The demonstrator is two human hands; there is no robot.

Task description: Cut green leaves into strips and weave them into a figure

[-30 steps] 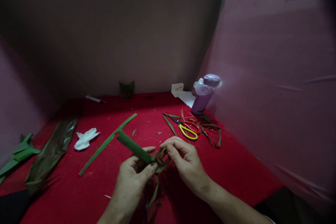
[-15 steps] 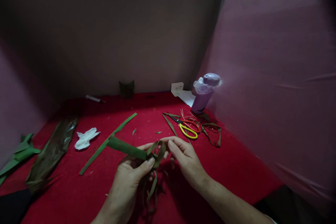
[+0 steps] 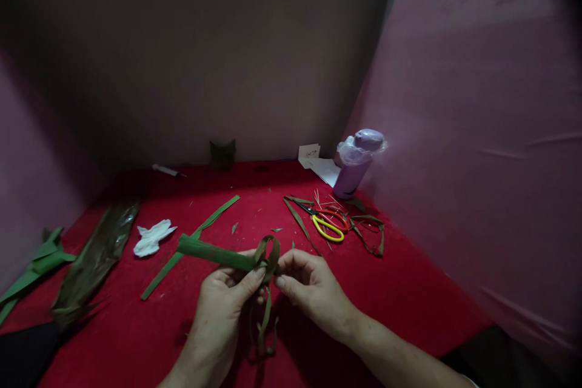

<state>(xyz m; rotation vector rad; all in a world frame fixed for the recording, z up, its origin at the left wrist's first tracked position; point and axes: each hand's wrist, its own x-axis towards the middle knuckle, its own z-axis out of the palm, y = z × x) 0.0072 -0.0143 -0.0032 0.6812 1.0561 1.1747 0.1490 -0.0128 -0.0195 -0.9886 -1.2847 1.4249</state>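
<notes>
A flat roll of green leaf (image 3: 216, 254) sticks out to the left from my left hand (image 3: 222, 309), whose thumb presses on its right end. Brown-green leaf strips (image 3: 267, 251) loop up around that end, and thin tails dangle below it. My right hand (image 3: 318, 294) is closed at the right side of the loop, thumb and forefinger pinching the strip there. The fingertips behind the leaf are partly hidden. Beyond my right hand lie scissors (image 3: 328, 229) with one red and one yellow handle.
On the red table (image 3: 400, 309) lie a long green strip (image 3: 168, 270), crumpled white tissue (image 3: 153, 237), a brown leaf in plastic (image 3: 97, 254), folded green leaves (image 3: 40, 264) and a syringe-like item (image 3: 166, 170). A purple container (image 3: 351, 177), white cards (image 3: 309, 154) and loose strips (image 3: 379, 236) are right.
My right hand has come down and closed its fingers on the strip at the loop. The loop now stands more upright, and the leaf roll has shifted slightly left.
</notes>
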